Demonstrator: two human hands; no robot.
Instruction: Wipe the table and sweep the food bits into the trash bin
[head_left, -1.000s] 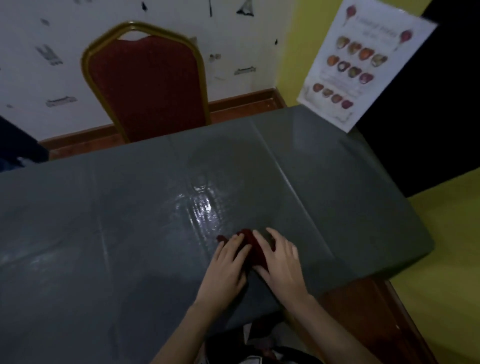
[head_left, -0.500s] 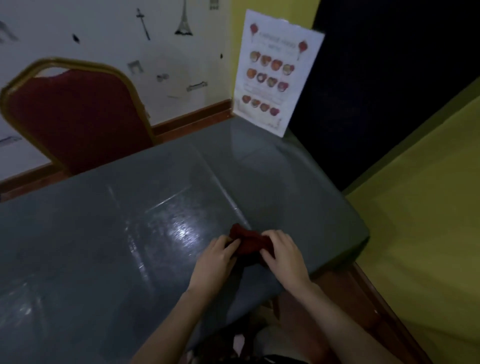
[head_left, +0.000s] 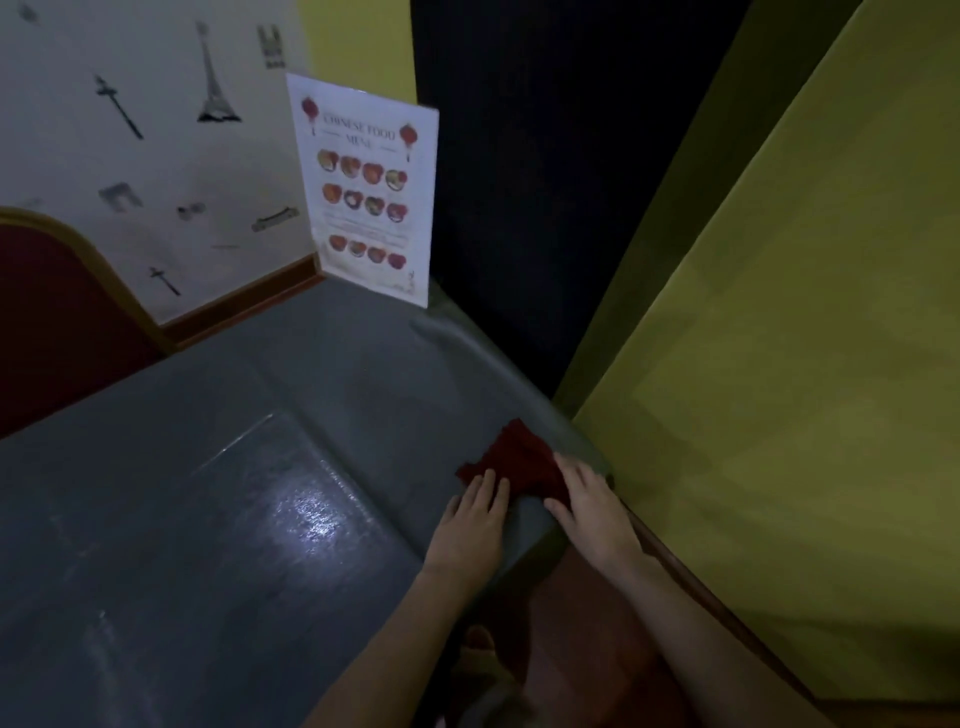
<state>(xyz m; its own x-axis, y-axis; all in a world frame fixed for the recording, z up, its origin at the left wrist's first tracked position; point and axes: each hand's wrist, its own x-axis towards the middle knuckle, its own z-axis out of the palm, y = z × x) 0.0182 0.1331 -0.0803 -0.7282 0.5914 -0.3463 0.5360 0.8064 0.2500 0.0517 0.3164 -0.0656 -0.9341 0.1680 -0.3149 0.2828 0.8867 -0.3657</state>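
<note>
A dark red cloth (head_left: 519, 457) lies near the right front corner of the grey table (head_left: 249, 509). My left hand (head_left: 475, 517) rests flat with its fingertips on the cloth's left edge. My right hand (head_left: 589, 506) presses on the cloth's right side, close to the table's corner. Both hands hold the cloth down on the tabletop. I see no food bits in the dim light, and no trash bin is in view.
A laminated food menu (head_left: 371, 192) stands at the table's far right corner. A red chair with a gold frame (head_left: 57, 322) is behind the table at left. A yellow wall (head_left: 810, 364) runs close along the table's right side.
Both hands have slid the cloth to the right, from the table's middle front toward its right corner. The view has turned right with them.
</note>
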